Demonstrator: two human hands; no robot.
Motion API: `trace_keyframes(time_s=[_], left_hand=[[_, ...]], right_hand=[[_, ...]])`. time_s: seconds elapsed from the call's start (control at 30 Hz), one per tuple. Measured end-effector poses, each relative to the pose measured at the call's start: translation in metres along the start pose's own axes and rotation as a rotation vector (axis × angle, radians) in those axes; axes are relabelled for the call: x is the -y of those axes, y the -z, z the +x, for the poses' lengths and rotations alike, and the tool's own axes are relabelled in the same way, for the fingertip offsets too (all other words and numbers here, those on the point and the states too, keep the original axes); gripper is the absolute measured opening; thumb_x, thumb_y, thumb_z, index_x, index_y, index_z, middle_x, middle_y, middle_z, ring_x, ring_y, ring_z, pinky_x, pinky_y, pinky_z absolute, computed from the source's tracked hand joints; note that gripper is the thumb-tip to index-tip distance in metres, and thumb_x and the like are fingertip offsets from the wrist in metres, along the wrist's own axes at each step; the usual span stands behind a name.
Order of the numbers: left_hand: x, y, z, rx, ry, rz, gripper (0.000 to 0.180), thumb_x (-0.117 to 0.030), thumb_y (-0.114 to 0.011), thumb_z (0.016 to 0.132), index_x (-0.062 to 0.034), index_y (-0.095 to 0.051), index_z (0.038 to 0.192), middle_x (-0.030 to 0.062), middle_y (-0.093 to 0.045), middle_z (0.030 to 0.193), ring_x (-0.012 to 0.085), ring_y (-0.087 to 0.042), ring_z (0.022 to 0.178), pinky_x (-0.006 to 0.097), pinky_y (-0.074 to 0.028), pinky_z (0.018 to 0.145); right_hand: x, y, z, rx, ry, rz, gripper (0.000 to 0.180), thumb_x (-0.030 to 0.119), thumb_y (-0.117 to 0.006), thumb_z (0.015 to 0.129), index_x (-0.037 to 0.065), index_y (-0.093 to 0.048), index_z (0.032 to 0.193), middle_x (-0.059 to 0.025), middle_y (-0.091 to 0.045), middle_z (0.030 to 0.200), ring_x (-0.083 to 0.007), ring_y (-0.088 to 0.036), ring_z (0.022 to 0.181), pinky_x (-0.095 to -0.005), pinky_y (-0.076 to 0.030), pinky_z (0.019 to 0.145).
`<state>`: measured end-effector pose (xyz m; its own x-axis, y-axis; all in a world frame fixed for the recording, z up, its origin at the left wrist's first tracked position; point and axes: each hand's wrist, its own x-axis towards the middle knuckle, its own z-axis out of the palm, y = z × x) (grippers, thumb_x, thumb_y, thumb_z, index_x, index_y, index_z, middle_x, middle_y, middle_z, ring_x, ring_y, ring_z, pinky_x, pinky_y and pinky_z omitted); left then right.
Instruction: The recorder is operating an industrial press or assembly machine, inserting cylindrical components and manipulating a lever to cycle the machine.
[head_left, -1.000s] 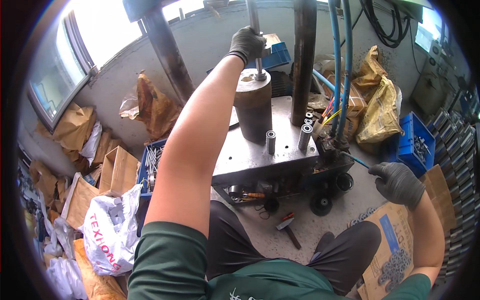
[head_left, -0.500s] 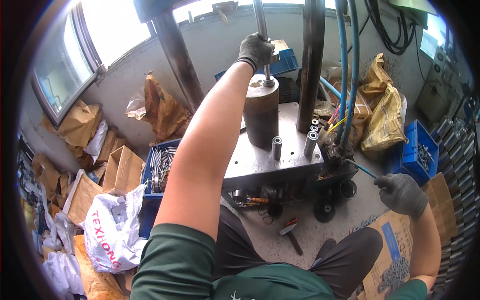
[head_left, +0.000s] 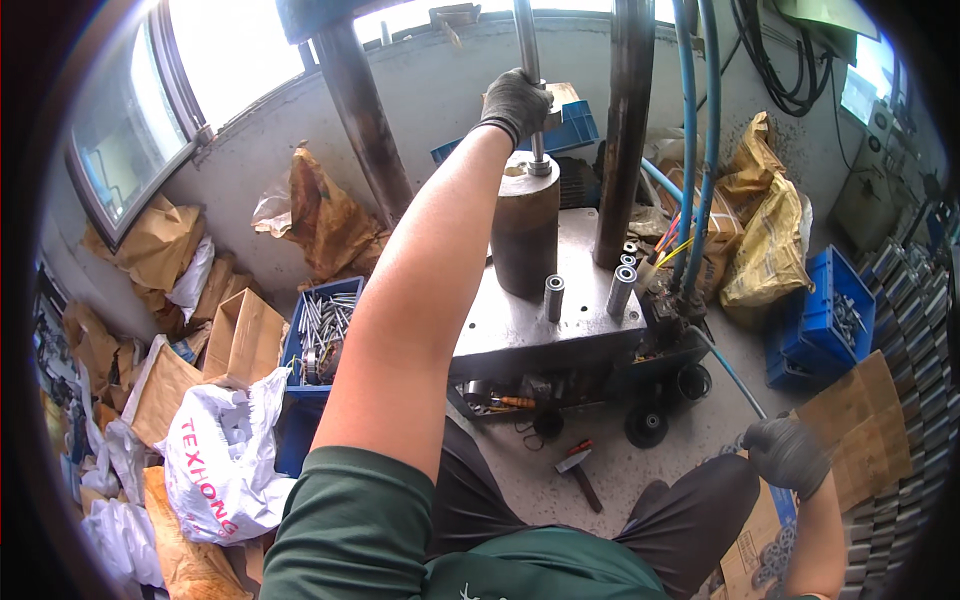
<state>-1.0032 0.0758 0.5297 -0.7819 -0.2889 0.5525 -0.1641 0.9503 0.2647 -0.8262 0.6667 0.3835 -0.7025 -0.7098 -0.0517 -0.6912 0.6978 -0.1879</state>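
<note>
The steel rod [head_left: 525, 30] stands nearly upright atop the dark cylinder [head_left: 525, 240], its long axis passing down through the left hand [head_left: 516, 104], the nearer one, whose gloved fingers curl around it as far as the back of the hand shows. Well apart, low and to the right, the right hand [head_left: 788, 456] is closed about the end of a slanting lever [head_left: 730, 372], its fingertips hidden. Two columns [head_left: 626, 130] flank the cylinder, leaving open room between, while short bearing stacks [head_left: 620, 290] stand near the plate's [head_left: 490, 335] right front edge.
</note>
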Motion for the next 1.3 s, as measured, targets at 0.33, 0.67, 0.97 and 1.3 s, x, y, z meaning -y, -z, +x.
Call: trace_keyframes(time_s=[0.33, 0.67, 0.97, 1.3], left_hand=[[-0.016, 0.011, -0.015, -0.116, 0.095, -0.231, 0.037, -0.031, -0.082, 0.088, -0.0033, -0.077, 0.112, 0.0180, -0.081, 0.103, 0.0327, -0.079, 0.100, 0.041, -0.061, 0.096], [-0.012, 0.006, -0.012, -0.130, 0.098, -0.212, 0.037, -0.032, -0.080, 0.089, -0.0038, -0.076, 0.113, 0.0178, -0.081, 0.103, 0.0326, -0.078, 0.100, 0.041, -0.061, 0.097], [-0.008, 0.002, -0.009, -0.095, 0.076, -0.143, 0.034, -0.031, -0.073, 0.092, -0.0078, -0.078, 0.116, 0.0186, -0.081, 0.108, 0.0337, -0.078, 0.107, 0.043, -0.060, 0.101], [-0.020, 0.013, -0.022, -0.101, 0.102, -0.186, 0.038, -0.033, -0.080, 0.088, -0.0046, -0.077, 0.114, 0.0173, -0.081, 0.103, 0.0327, -0.079, 0.101, 0.041, -0.061, 0.097]], right_hand=[[0.000, 0.019, 0.010, 0.086, -0.018, 0.102, 0.023, 0.023, -0.071, 0.085, 0.005, -0.080, 0.096, -0.0222, -0.075, 0.088, -0.0407, -0.075, 0.086, -0.0482, -0.060, 0.081], [-0.005, 0.018, 0.010, 0.006, -0.070, 0.127, 0.025, 0.018, -0.070, 0.086, 0.004, -0.080, 0.104, -0.0228, -0.077, 0.092, -0.0396, -0.076, 0.089, -0.0470, -0.060, 0.084], [-0.015, 0.029, 0.040, -0.411, 0.069, 0.327, 0.017, 0.009, -0.067, 0.096, 0.004, -0.077, 0.108, -0.0228, -0.076, 0.100, -0.0399, -0.075, 0.093, -0.0424, -0.060, 0.083], [-0.057, 0.126, 0.189, -1.017, 0.050, 0.000, 0.017, 0.013, -0.064, 0.104, 0.002, -0.072, 0.115, -0.0236, -0.073, 0.103, -0.0390, -0.074, 0.091, -0.0430, -0.058, 0.083]])
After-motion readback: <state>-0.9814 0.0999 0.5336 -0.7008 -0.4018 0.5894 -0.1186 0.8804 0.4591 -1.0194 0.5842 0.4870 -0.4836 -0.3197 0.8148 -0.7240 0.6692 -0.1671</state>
